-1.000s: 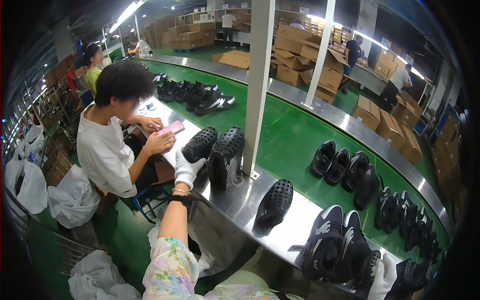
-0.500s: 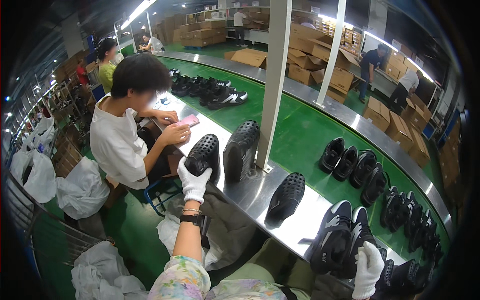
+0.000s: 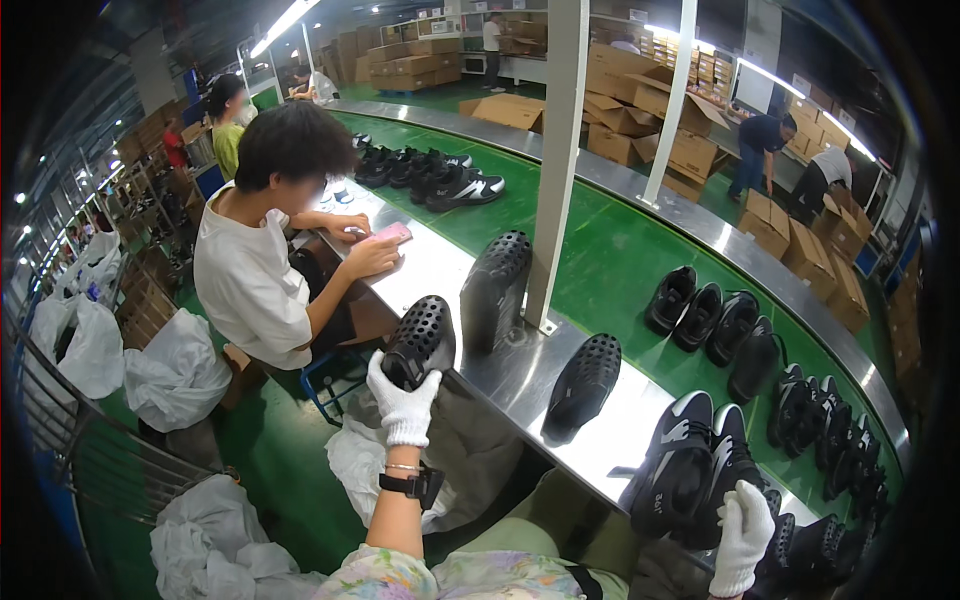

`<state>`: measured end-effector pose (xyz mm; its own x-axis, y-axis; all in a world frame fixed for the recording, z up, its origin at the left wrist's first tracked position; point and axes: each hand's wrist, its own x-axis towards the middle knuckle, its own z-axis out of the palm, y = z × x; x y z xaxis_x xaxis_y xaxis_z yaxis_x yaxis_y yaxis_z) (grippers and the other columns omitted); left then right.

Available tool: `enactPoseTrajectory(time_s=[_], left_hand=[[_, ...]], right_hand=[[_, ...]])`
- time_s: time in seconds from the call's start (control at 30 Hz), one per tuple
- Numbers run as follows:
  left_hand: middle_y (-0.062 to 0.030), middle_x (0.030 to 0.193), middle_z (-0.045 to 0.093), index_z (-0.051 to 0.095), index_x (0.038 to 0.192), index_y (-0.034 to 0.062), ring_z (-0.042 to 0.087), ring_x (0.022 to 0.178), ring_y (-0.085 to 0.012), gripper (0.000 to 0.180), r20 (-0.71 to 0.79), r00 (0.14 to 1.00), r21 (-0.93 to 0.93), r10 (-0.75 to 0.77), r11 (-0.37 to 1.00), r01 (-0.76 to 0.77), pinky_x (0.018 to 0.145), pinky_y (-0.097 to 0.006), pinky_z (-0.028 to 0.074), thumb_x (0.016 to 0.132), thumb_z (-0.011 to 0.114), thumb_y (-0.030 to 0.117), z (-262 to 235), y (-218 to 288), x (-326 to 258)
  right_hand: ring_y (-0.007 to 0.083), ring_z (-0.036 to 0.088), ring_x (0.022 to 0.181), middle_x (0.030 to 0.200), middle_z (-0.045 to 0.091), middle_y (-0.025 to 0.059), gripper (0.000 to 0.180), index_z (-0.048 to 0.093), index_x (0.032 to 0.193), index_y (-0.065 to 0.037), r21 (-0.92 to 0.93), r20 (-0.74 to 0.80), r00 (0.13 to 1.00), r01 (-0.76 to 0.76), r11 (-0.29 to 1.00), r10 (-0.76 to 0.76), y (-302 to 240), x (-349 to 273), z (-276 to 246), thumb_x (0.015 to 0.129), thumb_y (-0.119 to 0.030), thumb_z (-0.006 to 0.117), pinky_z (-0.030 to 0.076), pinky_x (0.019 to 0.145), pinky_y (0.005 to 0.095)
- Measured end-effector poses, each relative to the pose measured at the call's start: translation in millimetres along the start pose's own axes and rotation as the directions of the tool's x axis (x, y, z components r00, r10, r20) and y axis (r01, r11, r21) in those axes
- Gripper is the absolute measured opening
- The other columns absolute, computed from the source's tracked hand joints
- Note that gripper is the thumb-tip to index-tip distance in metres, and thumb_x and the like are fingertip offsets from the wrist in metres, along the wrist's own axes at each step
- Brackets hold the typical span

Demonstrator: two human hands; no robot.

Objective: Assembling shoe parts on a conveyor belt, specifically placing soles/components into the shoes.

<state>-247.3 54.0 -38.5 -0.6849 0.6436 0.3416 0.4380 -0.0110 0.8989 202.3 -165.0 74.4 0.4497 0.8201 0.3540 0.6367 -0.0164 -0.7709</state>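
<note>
My left hand (image 3: 405, 402), in a white knit glove, grips the near end of a black perforated shoe (image 3: 424, 328) at the bench edge, its hole-dotted toe pointing away. Beside it, a second perforated shoe (image 3: 497, 285) stands tilted near the white post. Another perforated shoe (image 3: 583, 385) lies on the bright bench top (image 3: 625, 435) to the right. Close by my gloved right hand (image 3: 745, 535) is a pair of black-and-white sneakers, a left sneaker (image 3: 675, 465) and a right sneaker (image 3: 735, 470). That hand is loosely curled with its thumb apart; nothing shows in it.
White posts (image 3: 558, 170) rise from the bench. Several black shoes (image 3: 755, 360) line the green surface (image 3: 615, 255). A seated co-worker (image 3: 255, 250) at the left holds a pink phone (image 3: 392, 233). White bags (image 3: 175, 370) lie on the floor; cartons (image 3: 770, 225) stand beyond.
My left hand has drawn the perforated shoe nearer to me, along the bench edge. My right hand stays by the sneakers. The whole view has shifted slightly.
</note>
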Motion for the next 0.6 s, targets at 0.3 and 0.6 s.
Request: enactPoseTrajectory(time_s=[0.3, 0.6], left_hand=[[-0.0206, 0.136, 0.044, 0.037, 0.141, 0.0027, 0.047, 0.127, -0.0364, 0.1, 0.054, 0.993, 0.014, 0.107, 0.994, -0.108, 0.109, -0.045, 0.041, 0.059, 0.093, 0.017, -21, 12, -62], [-0.0202, 0.132, 0.047, 0.037, 0.143, 0.0041, 0.049, 0.124, -0.0374, 0.101, 0.248, 0.94, -0.027, 0.232, 0.972, -0.233, 0.109, -0.045, 0.041, 0.06, 0.093, 0.021, 25, 53, -100]], right_hand=[[0.011, 0.063, 0.069, 0.093, 0.07, 0.0092, 0.028, 0.064, 0.119, 0.003, 0.036, -0.007, 0.999, -0.035, 0.999, 0.035, 2, -1, 1, 0.092, 0.003, 0.06, 0.049, 0.058, 0.0219], [0.0108, 0.064, 0.071, 0.097, 0.069, 0.009, 0.029, 0.065, 0.119, 0.002, 0.073, 0.023, 1.0, -0.011, 0.997, 0.009, -1, -4, -1, 0.091, 0.005, 0.06, 0.051, 0.06, 0.0212]])
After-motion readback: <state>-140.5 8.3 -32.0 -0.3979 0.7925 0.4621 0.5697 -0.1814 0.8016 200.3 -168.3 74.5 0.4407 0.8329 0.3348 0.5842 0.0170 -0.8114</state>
